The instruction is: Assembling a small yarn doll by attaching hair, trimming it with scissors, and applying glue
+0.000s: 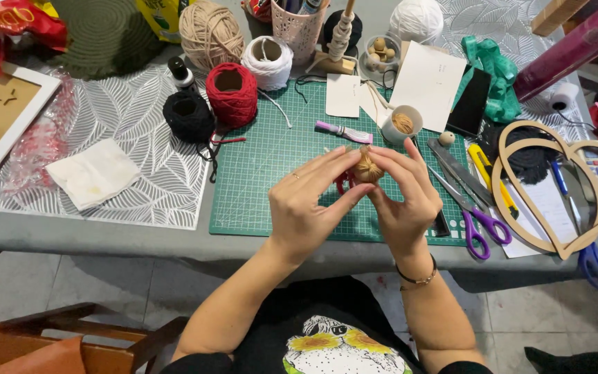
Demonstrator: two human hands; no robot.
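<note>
Both hands meet above the green cutting mat (271, 173), near its near edge. The left hand (306, 208) and the right hand (403, 201) are closed together on a small tan ball wrapped with cord (367, 168), which is pinched between the fingertips. A small red part (344, 183) shows just under the ball; I cannot tell what it is.

The ball is round, so it has no clear long axis. The wrapped strands seem to run from top to bottom, and the red part points down toward the mat.

In my judgement the wrapping could get loose if the fingertips relax, because only the pinch seems to hold it. The ball could also slip and roll toward the purple-handled scissors (468, 208) on the right.
</note>
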